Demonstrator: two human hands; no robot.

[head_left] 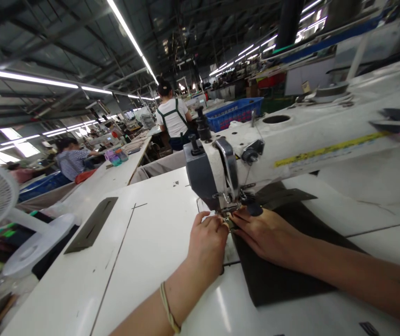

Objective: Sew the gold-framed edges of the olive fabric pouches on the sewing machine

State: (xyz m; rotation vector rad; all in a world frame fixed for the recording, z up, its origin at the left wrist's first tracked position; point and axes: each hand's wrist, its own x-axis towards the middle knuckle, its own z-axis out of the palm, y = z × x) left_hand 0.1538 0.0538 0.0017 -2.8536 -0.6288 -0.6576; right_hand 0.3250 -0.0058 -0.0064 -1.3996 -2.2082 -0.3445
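A white and grey sewing machine [203,172] stands in front of me, its presser foot low over the metal plate. My left hand [209,238] is closed just left of the foot, fingers curled; what they pinch is hidden. On the other side, my right hand [265,233] has its fingers pressed together at the edge of a dark fabric piece [280,284], close to the needle area. This fabric lies flat beneath my right hand and forearm. Behind it, a narrower dark strip [289,197] rests by the machine. The needle tip itself cannot be made out.
A dark slotted fabric piece [93,224] lies on the white table [151,261] at left. A white fan [35,242] stands beyond the left edge. Snips [396,125] rest on the machine arm. Behind are a blue crate [233,114] and a person in white [174,116].
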